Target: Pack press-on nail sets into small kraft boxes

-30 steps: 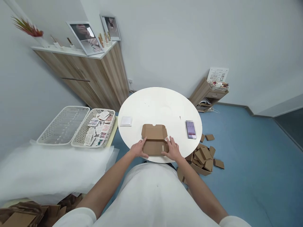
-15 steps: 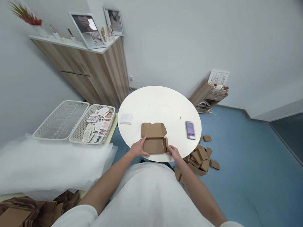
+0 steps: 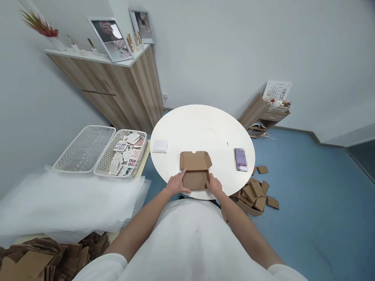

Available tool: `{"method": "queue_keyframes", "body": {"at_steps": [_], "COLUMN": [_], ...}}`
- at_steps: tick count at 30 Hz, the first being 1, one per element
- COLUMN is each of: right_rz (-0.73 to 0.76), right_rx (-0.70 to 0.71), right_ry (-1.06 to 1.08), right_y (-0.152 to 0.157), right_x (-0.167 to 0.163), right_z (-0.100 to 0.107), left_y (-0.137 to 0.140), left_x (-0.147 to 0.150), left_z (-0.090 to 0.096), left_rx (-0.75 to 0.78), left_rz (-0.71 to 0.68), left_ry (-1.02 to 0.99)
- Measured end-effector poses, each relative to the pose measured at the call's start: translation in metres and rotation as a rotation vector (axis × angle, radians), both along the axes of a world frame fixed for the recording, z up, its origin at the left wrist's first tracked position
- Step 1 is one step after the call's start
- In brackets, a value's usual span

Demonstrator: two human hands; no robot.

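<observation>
On the near edge of the white round table lies a brown cardboard box (image 3: 195,180), its lid (image 3: 194,160) raised and laid back on the far side. My left hand (image 3: 176,183) grips the box's left wall, thumb and fingers spread along it. At the right end, my right hand (image 3: 214,185) has its fingers closed on the side wall, which stands upright. The bottom of the box shows bare cardboard. To the left of the box sits a flat white packet (image 3: 160,146). A purple item (image 3: 240,159), blurred into blocks, lies to the right.
White plastic baskets (image 3: 98,171) stand at the left, one holding many small cards. Below them are white sheets (image 3: 88,205) and flattened cardboard (image 3: 38,261). Cardboard boxes (image 3: 254,195) are piled on the floor at right. A wooden cabinet (image 3: 117,93) stands behind.
My right hand has moved up against the box's right end, and the side flap that leaned outward now stands upright. My left hand keeps its hold. The whole view has shifted slightly.
</observation>
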State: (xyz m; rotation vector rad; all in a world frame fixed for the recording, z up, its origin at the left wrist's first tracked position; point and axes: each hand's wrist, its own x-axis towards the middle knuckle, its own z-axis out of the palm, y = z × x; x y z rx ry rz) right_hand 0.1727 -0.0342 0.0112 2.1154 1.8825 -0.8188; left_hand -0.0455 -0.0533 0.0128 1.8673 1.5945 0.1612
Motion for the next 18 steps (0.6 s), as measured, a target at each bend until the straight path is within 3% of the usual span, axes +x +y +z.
{"method": "queue_keyframes", "body": {"at_steps": [8,14,18], "right_rz": [-0.049,-0.142,-0.288], "right_rx": [0.007,0.023,-0.052], "right_ry": [0.026,0.251,0.535], "right_y": [0.001,-0.009,-0.024], "right_x": [0.012,0.031,0.039], "right_z": [0.001,0.005,0.005], "left_y": [-0.006,-0.018,-0.022], "left_x": [0.015,0.023,0.029], "left_z": [0.002,-0.005,-0.012], "left_rx": [-0.059,-0.076,-0.094], "left_rz": [0.095,0.353,0.472], "left_ry": [-0.064,-0.247,-0.324]}}
